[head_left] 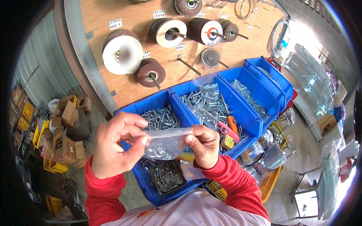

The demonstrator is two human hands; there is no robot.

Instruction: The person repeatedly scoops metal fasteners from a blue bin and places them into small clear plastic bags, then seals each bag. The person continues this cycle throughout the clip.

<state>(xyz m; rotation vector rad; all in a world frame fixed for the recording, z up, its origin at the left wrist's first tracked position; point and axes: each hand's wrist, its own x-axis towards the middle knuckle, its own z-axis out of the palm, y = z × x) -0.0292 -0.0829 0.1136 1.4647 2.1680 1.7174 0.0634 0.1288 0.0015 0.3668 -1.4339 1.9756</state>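
Over the blue bins, I hold a clear plastic zip bag (164,147) by its top edge, with a few small shiny metal pieces low inside it. My right hand (205,146) pinches the bag's right top corner between thumb and finger. At the left corner, the thumb of my left hand (117,145) presses on the seal; its index finger is lifted off, and the other fingers are partly hidden. Below the bag sits a dark square tray (167,177) of small metal hardware. Behind it, a blue bin (175,101) holds many loose bolts.
Another blue bin (245,126) holds bagged bolts, an orange-handled tool (232,125) and a pink-and-red lighter-like tool (228,132). Grinding discs (122,54) hang on pegs across a wooden board (94,19). Cardboard boxes (62,148) stand at left; wrapped coils (252,154) lie at right.
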